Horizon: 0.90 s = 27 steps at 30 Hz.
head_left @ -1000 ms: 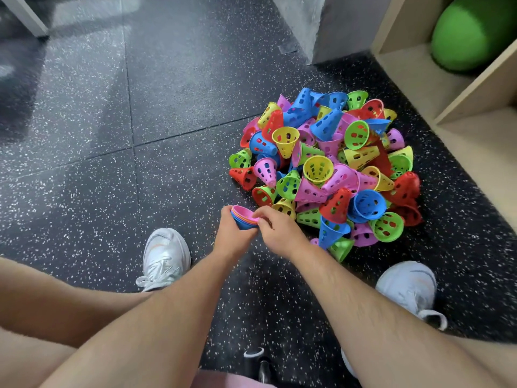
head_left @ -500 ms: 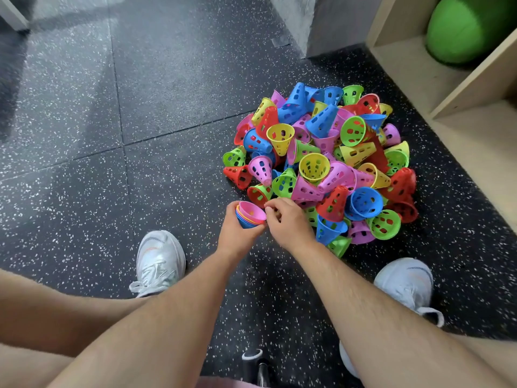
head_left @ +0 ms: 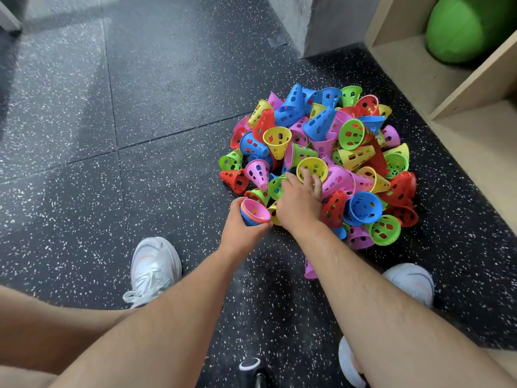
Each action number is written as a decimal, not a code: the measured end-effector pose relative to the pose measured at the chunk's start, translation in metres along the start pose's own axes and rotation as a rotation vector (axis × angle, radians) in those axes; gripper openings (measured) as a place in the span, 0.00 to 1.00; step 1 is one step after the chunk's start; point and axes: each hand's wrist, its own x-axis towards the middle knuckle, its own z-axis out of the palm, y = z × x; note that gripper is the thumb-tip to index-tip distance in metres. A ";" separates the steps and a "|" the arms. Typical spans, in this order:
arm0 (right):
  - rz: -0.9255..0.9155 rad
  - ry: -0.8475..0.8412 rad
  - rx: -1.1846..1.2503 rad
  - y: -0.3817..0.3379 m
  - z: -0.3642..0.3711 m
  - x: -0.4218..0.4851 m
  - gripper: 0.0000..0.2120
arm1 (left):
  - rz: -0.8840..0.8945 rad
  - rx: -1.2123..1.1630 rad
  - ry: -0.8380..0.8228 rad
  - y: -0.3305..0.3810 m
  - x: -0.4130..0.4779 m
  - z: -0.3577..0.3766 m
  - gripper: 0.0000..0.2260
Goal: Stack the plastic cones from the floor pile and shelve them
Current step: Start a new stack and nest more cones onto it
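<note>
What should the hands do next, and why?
Probably close the right hand on the yellow cone its fingers touch, since the left hand holds the stack open side up right beside it.

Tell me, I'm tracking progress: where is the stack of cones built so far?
In the head view the stack is near centre, gripped by the left hand at the near left edge of the pile, left of the right hand.
</note>
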 end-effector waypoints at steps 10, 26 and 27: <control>0.015 0.216 0.517 0.008 -0.012 -0.009 0.35 | 0.028 -0.016 0.026 0.007 -0.006 -0.003 0.30; -0.087 -0.284 0.559 0.015 -0.004 -0.060 0.34 | 0.085 0.044 -0.101 0.019 -0.029 0.004 0.29; -0.087 -0.285 0.571 0.016 -0.002 -0.064 0.34 | 0.085 0.063 -0.114 0.018 -0.030 0.003 0.29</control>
